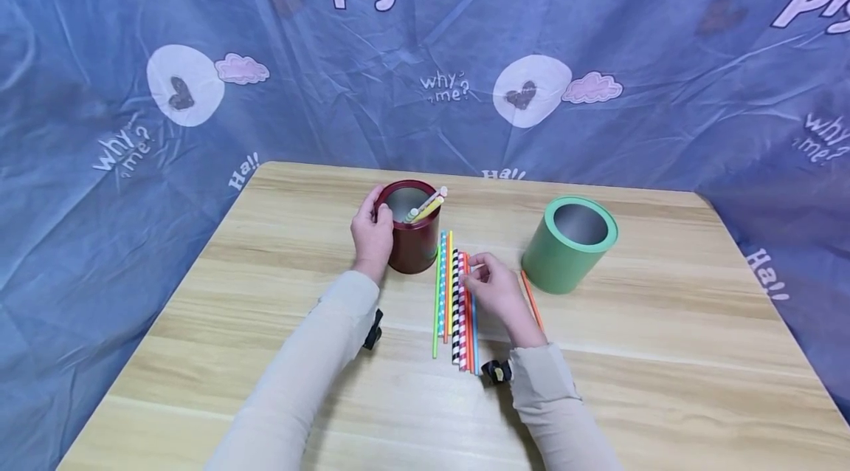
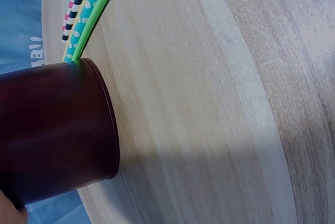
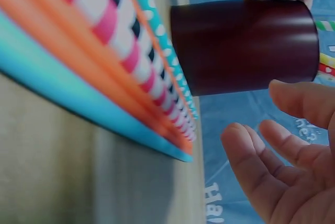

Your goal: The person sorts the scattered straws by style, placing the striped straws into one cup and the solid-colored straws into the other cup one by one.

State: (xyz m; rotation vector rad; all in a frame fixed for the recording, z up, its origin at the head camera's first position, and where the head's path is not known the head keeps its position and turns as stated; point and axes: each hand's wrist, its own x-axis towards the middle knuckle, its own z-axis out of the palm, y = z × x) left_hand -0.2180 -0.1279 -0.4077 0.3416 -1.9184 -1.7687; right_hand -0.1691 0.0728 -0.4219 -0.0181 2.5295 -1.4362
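Observation:
My left hand [image 1: 373,241] grips the dark red can [image 1: 413,249] by its left side near the rim, and the can stands upright on the table. A few paper straws [image 1: 429,208] lean out over the can's right rim. Beside it lies a row of colourful straws: a green straw [image 1: 436,308], a black-and-white striped straw [image 1: 455,323], a pink-and-white striped straw [image 1: 462,338], a blue straw [image 1: 475,342] and several others. Over the right side of this row is my right hand [image 1: 496,290]. In the right wrist view its fingers [image 3: 246,156] are spread with nothing between them.
A green can [image 1: 556,257] stands to the right, with an orange straw [image 1: 532,300] lying by its base. The wooden table [image 1: 664,382] ends at the back against a blue printed cloth [image 1: 425,131].

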